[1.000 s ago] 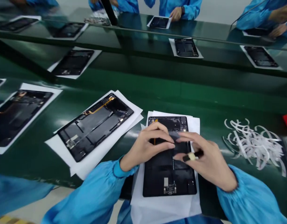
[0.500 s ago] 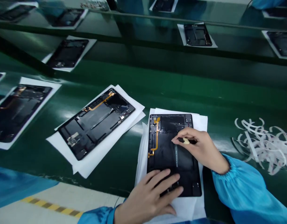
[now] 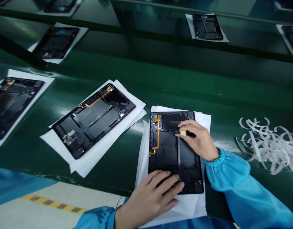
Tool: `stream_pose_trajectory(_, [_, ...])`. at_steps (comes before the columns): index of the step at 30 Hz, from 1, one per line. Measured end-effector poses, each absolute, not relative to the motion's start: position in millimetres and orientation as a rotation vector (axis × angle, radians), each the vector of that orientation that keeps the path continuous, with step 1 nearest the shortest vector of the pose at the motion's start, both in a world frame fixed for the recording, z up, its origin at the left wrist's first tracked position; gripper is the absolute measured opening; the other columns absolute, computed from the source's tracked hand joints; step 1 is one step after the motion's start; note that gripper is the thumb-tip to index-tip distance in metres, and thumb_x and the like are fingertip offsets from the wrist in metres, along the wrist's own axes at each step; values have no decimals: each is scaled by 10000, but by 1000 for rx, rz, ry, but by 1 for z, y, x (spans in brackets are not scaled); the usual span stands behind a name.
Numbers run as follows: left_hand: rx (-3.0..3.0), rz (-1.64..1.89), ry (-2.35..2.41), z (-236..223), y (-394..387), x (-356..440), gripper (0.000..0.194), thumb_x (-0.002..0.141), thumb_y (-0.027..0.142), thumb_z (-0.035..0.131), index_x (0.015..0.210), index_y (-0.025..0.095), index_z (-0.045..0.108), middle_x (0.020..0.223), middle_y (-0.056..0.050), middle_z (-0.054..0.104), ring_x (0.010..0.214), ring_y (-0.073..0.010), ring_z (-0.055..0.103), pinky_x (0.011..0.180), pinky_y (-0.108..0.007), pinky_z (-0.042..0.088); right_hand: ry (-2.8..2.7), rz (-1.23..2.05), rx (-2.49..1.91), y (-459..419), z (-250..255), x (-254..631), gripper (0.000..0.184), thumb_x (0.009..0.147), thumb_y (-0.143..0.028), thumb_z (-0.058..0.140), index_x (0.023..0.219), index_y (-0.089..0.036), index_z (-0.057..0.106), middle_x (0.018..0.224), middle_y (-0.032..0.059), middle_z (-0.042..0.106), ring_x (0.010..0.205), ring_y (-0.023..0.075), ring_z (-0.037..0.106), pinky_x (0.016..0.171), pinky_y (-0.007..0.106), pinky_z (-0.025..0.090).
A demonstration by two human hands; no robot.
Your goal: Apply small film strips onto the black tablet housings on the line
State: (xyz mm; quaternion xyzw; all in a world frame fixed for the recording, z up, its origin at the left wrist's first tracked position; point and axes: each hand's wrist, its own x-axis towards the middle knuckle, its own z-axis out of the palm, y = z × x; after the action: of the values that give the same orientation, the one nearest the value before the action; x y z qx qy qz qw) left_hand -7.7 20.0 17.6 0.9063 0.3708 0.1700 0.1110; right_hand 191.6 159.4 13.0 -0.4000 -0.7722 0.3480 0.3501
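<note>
An opened black tablet shell (image 3: 167, 149) lies upright in front of me, with an orange flex cable (image 3: 157, 136) down its left side. My left hand (image 3: 156, 194) rests with fingers spread over the shell's lower left part, holding nothing. My right hand (image 3: 200, 140) pinches a small black and cream block (image 3: 183, 133) over the upper middle of the shell, close to a dark strip (image 3: 179, 156) running lengthwise. Whether the block touches the shell I cannot tell. White paper sheets (image 3: 205, 121) lie beneath the shell.
Left of it, another opened tablet shell (image 3: 96, 117) lies slanted on white sheets, with a further shell (image 3: 15, 105) at the far left. Curled white peeled strips (image 3: 275, 143) heap up on the right of the green bench (image 3: 196, 82). More shells sit on the raised ledge behind.
My right hand has moved slightly up the shell, and the block in its fingers is turned differently. My left hand stays on the lower part. The whole view has shifted a little.
</note>
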Motion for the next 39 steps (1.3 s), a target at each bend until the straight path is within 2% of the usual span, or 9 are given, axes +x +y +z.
stream_pose_trajectory(3, [2703, 498, 1042, 18, 23, -8, 319, 924, 443, 604, 1187, 268, 650, 1254, 95, 647, 1151, -186, 515, 939, -327, 373, -2027, 873, -1053, 158, 13, 190, 87, 865, -118, 648, 913, -190, 643, 1038, 66, 656, 920, 184, 648, 805, 299, 532])
stream_pose_trajectory(7, [2724, 518, 1035, 19, 24, -8, 317, 934, 424, 593, 1198, 256, 647, 1268, 105, 648, 1198, -189, 508, 955, -320, 375, -2058, 848, -1079, 158, 13, 190, 161, 845, -48, 633, 923, -188, 643, 1051, 62, 652, 918, 181, 651, 802, 292, 526])
stream_pose_trajectory(12, [2711, 554, 1048, 19, 24, -7, 336, 913, 426, 619, 1192, 241, 656, 1245, 76, 667, 1205, -198, 521, 1036, -326, 339, -2073, 840, -1091, 158, 13, 190, 177, 837, -34, 628, 925, -186, 645, 1063, 60, 651, 926, 184, 652, 800, 290, 526])
stream_pose_trajectory(18, [2701, 563, 1043, 14, 22, -5, 337, 895, 412, 629, 1139, 186, 679, 1258, 26, 661, 1221, -233, 518, 1166, -372, 217, -2077, 837, -1101, 158, 12, 189, 180, 842, -37, 621, 921, -197, 639, 1069, 55, 646, 928, 179, 650, 814, 297, 529])
stream_pose_trajectory(23, [2704, 529, 1072, 7, 19, -4, 324, 892, 443, 602, 1037, 166, 688, 1318, -15, 619, 1306, -264, 441, 1198, -402, 129, -2076, 844, -1100, 157, 12, 190, 179, 844, -34, 616, 922, -194, 637, 1076, 59, 643, 934, 180, 649, 809, 303, 531])
stream_pose_trajectory(29, [2676, 484, 1138, 5, 17, -2, 335, 884, 453, 577, 992, 151, 675, 1391, -43, 558, 1380, -279, 350, 1205, -414, 98, -2067, 856, -1111, 158, 11, 189, 170, 852, -49, 609, 929, -198, 638, 1087, 56, 641, 940, 179, 648, 816, 308, 535])
stream_pose_trajectory(34, [2697, 426, 1154, 7, 18, -2, 381, 908, 477, 536, 1082, 165, 670, 1420, -31, 530, 1366, -269, 371, 1203, -415, 89, -2069, 851, -1113, 158, 10, 190, 153, 857, -68, 606, 927, -201, 637, 1090, 62, 638, 941, 187, 649, 813, 316, 540])
stream_pose_trajectory(39, [2742, 381, 1147, 11, 20, -2, 475, 931, 488, 500, 1280, 183, 603, 1383, -18, 566, 1286, -243, 451, 1200, -405, 74, -2068, 838, -1112, 157, 8, 191, 152, 873, -91, 581, 944, -213, 636, 1106, 71, 632, 962, 195, 651, 825, 327, 551])
